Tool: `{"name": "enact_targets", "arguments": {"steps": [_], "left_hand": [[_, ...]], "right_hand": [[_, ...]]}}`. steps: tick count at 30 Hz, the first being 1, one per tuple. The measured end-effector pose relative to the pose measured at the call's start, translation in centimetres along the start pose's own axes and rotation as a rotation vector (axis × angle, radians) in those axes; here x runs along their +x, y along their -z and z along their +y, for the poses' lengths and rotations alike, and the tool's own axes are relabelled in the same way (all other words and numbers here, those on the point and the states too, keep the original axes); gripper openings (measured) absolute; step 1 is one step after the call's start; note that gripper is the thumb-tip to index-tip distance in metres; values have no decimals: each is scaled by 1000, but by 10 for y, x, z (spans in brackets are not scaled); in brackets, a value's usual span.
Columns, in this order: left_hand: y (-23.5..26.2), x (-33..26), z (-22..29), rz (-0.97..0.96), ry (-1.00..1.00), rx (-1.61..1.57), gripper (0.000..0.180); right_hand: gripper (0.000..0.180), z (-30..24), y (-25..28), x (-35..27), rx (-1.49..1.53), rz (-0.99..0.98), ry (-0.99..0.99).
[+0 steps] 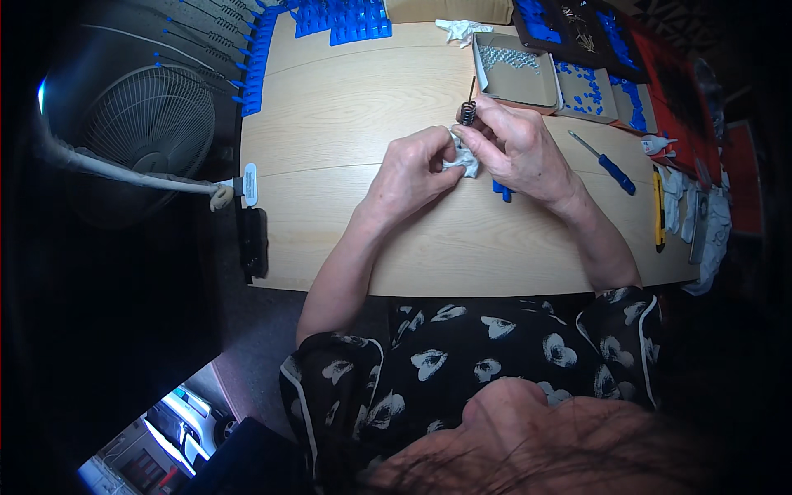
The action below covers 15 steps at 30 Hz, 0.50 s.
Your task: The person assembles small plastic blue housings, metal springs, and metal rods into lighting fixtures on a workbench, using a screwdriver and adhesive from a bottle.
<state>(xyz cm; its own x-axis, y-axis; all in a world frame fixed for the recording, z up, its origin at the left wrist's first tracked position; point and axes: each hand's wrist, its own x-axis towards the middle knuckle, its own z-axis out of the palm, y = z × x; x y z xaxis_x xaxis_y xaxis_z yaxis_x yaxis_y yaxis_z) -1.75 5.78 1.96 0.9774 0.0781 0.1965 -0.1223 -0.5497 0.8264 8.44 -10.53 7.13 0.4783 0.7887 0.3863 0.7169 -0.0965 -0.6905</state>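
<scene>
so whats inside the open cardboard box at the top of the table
The cardboard box holds a pile of small silvery metal parts along its far side; the rest shows bare floor. They are too small to identify, and what lies beneath them is hidden.

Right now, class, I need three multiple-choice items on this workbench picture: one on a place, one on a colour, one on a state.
1. Where does the blue-handled screwdriver lie?
A. right of the hands
B. beside the fan
C. inside a box

2. What colour is the rag pinched by the left hand?
A. red
B. white
C. black

3. How is the coiled metal spring held?
A. flat on the table
B. hanging off the table's edge
C. gripped in the right hand

Key: 1 A, it rests on the table right of both hands. 2 B, the cloth shows white. 3 C, fingertips close round it.
</scene>
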Motion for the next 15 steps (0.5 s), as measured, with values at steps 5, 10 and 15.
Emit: {"name": "enact_targets", "arguments": {"steps": [5, 10, 15], "left_hand": [[13, 0, 2, -40, 50, -57, 20], [40, -8, -17, 6, 178, -122, 16], [33, -1, -20, 26, 55, -105, 18]], "right_hand": [[13, 2, 0, -1, 3, 3, -52], [13, -2, 1, 1, -19, -13, -30], [14, 0, 0, 0, -8, -5, -43]]}}
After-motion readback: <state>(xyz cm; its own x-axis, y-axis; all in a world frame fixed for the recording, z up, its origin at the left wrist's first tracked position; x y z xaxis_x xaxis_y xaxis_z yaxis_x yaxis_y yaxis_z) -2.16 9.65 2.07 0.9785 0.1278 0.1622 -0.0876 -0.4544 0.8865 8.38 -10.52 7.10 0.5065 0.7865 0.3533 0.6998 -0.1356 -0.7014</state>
